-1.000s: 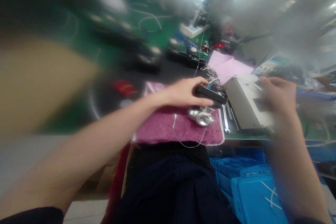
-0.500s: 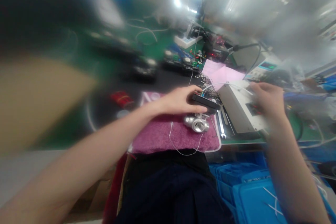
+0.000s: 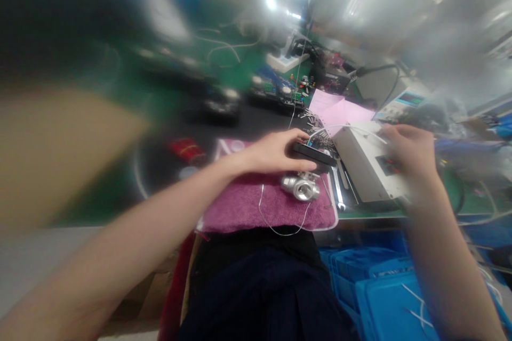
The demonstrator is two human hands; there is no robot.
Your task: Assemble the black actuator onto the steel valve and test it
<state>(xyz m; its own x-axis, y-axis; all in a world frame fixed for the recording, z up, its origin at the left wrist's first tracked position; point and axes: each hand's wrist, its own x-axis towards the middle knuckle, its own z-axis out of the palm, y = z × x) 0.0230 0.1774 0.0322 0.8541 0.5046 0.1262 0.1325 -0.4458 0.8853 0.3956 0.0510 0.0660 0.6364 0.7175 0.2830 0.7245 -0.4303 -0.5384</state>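
Note:
My left hand [image 3: 282, 152] has its thumb and fingers round the left end of a black rectangular housing [image 3: 314, 154], from which a white cable [image 3: 332, 127] runs right. Below the housing a metal ball valve [image 3: 302, 187] rests on a pink towel [image 3: 240, 208]. On the right, my right hand [image 3: 412, 149] is at the far side of a cream-coloured box [image 3: 360, 162], close to the cable's end and the box's dark panel. Its fingers are bent and blurred, and what they hold, if anything, is hidden.
Wrenches [image 3: 338, 189] lie between towel and box. Behind are loose screws [image 3: 314, 123], pink paper [image 3: 340, 112], circuit assemblies [image 3: 276, 90] and an instrument with a display [image 3: 408, 98]. A red object [image 3: 187, 150] lies left; blue crates [image 3: 384, 293] stand below the table edge.
Both hands keep nearly the same pose. A red light on the dark device behind the paper no longer shows.

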